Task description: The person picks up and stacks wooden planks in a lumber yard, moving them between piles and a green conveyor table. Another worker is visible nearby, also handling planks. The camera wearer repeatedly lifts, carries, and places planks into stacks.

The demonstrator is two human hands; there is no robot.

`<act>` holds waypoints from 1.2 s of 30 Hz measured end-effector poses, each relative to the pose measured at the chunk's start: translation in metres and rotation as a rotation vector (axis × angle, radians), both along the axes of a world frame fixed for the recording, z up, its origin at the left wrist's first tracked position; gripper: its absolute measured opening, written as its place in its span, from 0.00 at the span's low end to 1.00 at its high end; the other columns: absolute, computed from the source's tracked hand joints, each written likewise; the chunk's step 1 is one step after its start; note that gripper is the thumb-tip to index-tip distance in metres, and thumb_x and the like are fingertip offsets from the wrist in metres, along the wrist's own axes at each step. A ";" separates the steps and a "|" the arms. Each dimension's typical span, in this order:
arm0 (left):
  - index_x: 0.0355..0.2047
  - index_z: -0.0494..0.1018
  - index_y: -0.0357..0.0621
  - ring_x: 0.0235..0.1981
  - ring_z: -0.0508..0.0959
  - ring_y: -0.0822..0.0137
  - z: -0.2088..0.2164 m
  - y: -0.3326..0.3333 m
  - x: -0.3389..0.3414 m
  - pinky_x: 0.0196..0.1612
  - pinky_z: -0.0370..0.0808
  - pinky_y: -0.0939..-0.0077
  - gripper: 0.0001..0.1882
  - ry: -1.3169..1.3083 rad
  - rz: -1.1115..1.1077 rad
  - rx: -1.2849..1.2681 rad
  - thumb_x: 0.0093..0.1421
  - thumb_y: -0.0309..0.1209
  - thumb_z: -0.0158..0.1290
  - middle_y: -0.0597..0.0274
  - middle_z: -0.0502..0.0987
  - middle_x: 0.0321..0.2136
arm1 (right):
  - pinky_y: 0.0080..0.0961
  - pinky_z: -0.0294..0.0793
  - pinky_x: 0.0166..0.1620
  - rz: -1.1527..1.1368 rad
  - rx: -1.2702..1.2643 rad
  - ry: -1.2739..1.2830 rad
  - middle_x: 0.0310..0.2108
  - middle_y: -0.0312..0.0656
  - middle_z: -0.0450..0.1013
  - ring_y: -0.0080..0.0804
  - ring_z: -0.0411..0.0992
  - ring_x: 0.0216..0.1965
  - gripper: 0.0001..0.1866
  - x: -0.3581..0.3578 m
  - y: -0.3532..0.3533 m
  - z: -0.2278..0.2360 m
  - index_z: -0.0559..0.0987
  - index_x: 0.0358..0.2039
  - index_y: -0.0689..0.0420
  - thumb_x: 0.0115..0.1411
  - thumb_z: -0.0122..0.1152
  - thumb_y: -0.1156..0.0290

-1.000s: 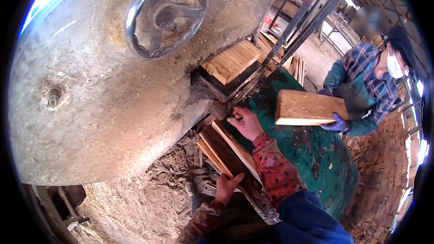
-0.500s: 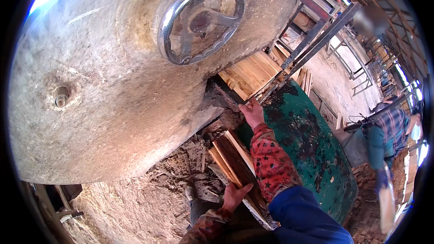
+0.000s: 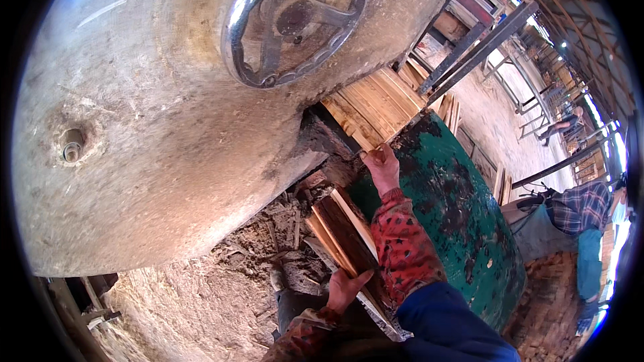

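Note:
My left hand [image 3: 344, 291] grips a small bundle of rough wooden slabs [image 3: 343, 231], some with dark bark, held slanting near my body. Its thumb lies over the top slab. Farther out, my right hand [image 3: 382, 169] has its fingers bent against the near end of pale wooden boards [image 3: 376, 106], pinching the edge of one. Those boards lie side by side at the foot of a large, dusty machine housing [image 3: 161, 134]. A green metal cover [image 3: 456, 228], its paint worn in dark patches, is to the right of my right forearm.
A metal handwheel [image 3: 295, 23] juts from the housing, and a bolt [image 3: 72, 145] sticks out at left. Metal bars [image 3: 479, 50] rise beyond the boards. Sawdust and wood scraps [image 3: 268, 245] cover the ground. At right stands a co-worker in a plaid shirt [image 3: 583, 208].
My view has shifted slightly; both hands keep their places on the wood. At right, the co-worker's arm has moved, and the pale plank by their glove no longer shows.

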State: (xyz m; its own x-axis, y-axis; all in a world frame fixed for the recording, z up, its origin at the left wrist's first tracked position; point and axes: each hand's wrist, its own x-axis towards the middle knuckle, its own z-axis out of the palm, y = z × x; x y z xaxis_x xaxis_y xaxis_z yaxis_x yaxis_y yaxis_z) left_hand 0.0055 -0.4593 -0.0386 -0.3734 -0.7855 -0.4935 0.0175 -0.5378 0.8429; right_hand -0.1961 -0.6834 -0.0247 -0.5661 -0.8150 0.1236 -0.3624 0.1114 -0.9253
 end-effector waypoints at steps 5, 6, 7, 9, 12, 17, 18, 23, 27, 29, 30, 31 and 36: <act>0.38 0.78 0.32 0.34 0.83 0.62 -0.006 0.002 -0.001 0.38 0.78 0.69 0.24 -0.032 0.037 -0.018 0.51 0.43 0.65 0.51 0.83 0.30 | 0.20 0.72 0.37 0.011 0.000 0.036 0.28 0.38 0.75 0.21 0.74 0.33 0.17 -0.004 0.006 0.022 0.75 0.33 0.66 0.49 0.73 0.71; 0.37 0.78 0.32 0.34 0.83 0.62 -0.003 0.002 0.000 0.38 0.78 0.69 0.24 -0.043 0.026 -0.032 0.51 0.43 0.65 0.51 0.83 0.30 | 0.20 0.73 0.37 0.002 -0.071 -0.046 0.28 0.39 0.75 0.22 0.74 0.34 0.17 0.000 0.013 0.021 0.75 0.33 0.66 0.50 0.73 0.70; 0.37 0.79 0.32 0.34 0.83 0.62 0.000 0.000 0.001 0.38 0.78 0.69 0.24 -0.054 0.014 -0.047 0.51 0.43 0.65 0.51 0.83 0.30 | 0.21 0.74 0.39 0.003 -0.128 -0.145 0.30 0.40 0.75 0.23 0.75 0.35 0.17 -0.005 0.014 0.010 0.76 0.34 0.66 0.50 0.73 0.70; 0.37 0.79 0.32 0.34 0.83 0.63 0.002 -0.001 0.003 0.38 0.78 0.69 0.24 -0.080 -0.011 -0.047 0.51 0.43 0.65 0.51 0.83 0.30 | 0.21 0.75 0.39 -0.035 -0.075 -0.002 0.31 0.41 0.75 0.25 0.75 0.35 0.19 -0.009 0.022 0.003 0.76 0.36 0.66 0.49 0.74 0.70; 0.37 0.79 0.32 0.34 0.83 0.63 0.002 -0.002 0.005 0.38 0.78 0.69 0.24 -0.096 -0.025 -0.018 0.51 0.43 0.65 0.51 0.83 0.30 | 0.25 0.76 0.39 -0.065 -0.054 0.219 0.33 0.41 0.75 0.29 0.75 0.34 0.21 -0.013 0.026 -0.001 0.75 0.40 0.66 0.50 0.73 0.69; 0.38 0.78 0.31 0.32 0.83 0.64 0.004 -0.004 0.003 0.36 0.77 0.69 0.23 -0.281 -0.134 -0.054 0.52 0.40 0.66 0.53 0.83 0.30 | 0.38 0.77 0.39 0.045 -0.013 0.236 0.37 0.49 0.74 0.46 0.76 0.37 0.25 -0.025 0.021 0.007 0.73 0.47 0.61 0.52 0.68 0.63; 0.38 0.78 0.31 0.32 0.82 0.64 0.004 -0.006 0.005 0.37 0.77 0.70 0.22 -0.173 -0.044 -0.025 0.52 0.39 0.66 0.54 0.83 0.31 | 0.41 0.76 0.41 0.095 0.217 0.587 0.39 0.51 0.74 0.51 0.75 0.39 0.25 -0.004 0.015 0.036 0.73 0.48 0.59 0.52 0.67 0.62; 0.42 0.77 0.32 0.33 0.79 0.67 -0.004 -0.001 -0.003 0.41 0.76 0.71 0.21 0.036 0.030 0.090 0.51 0.33 0.66 0.59 0.82 0.35 | 0.46 0.76 0.37 0.230 0.185 1.021 0.40 0.54 0.73 0.53 0.76 0.36 0.29 0.016 -0.055 0.030 0.68 0.54 0.63 0.52 0.61 0.67; 0.34 0.73 0.36 0.14 0.72 0.71 0.000 -0.003 -0.003 0.14 0.69 0.76 0.17 -0.132 -0.141 0.109 0.57 0.38 0.64 0.59 0.75 0.21 | 0.41 0.78 0.36 0.209 0.457 0.965 0.40 0.56 0.73 0.50 0.78 0.36 0.29 0.036 -0.088 0.022 0.65 0.53 0.65 0.50 0.61 0.75; 0.30 0.75 0.36 0.11 0.69 0.74 0.010 -0.003 -0.001 0.11 0.64 0.78 0.18 -0.099 -0.037 0.131 0.54 0.40 0.66 0.62 0.74 0.18 | 0.41 0.78 0.35 0.220 0.443 0.938 0.39 0.56 0.73 0.51 0.78 0.36 0.26 0.035 -0.089 0.030 0.65 0.49 0.64 0.50 0.62 0.73; 0.28 0.76 0.37 0.09 0.67 0.76 0.017 -0.001 -0.002 0.10 0.62 0.78 0.19 -0.078 0.014 0.152 0.52 0.42 0.67 0.64 0.74 0.17 | 0.41 0.78 0.35 0.229 0.446 0.928 0.38 0.56 0.73 0.51 0.78 0.35 0.25 0.032 -0.085 0.028 0.66 0.48 0.64 0.50 0.63 0.73; 0.32 0.77 0.34 0.12 0.69 0.75 -0.008 0.000 -0.008 0.13 0.65 0.78 0.21 0.006 0.055 -0.021 0.52 0.42 0.67 0.60 0.77 0.21 | 0.42 0.78 0.34 0.243 0.436 0.931 0.38 0.56 0.73 0.51 0.78 0.35 0.26 0.032 -0.083 0.031 0.66 0.47 0.64 0.49 0.65 0.71; 0.36 0.77 0.30 0.24 0.76 0.69 -0.004 0.004 -0.008 0.28 0.74 0.71 0.21 -0.031 0.082 -0.075 0.52 0.38 0.67 0.59 0.80 0.28 | 0.42 0.77 0.35 0.307 0.469 0.925 0.37 0.56 0.73 0.53 0.77 0.36 0.27 0.011 -0.061 0.034 0.65 0.44 0.61 0.51 0.68 0.63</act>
State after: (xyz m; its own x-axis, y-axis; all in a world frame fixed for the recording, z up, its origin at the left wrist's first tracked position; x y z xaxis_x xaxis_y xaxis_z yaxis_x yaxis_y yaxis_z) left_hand -0.0024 -0.4549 -0.0427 -0.2917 -0.8480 -0.4425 0.0319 -0.4710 0.8815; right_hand -0.1850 -0.7440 0.0090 -0.1769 -0.9835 0.0371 -0.9713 0.1684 -0.1680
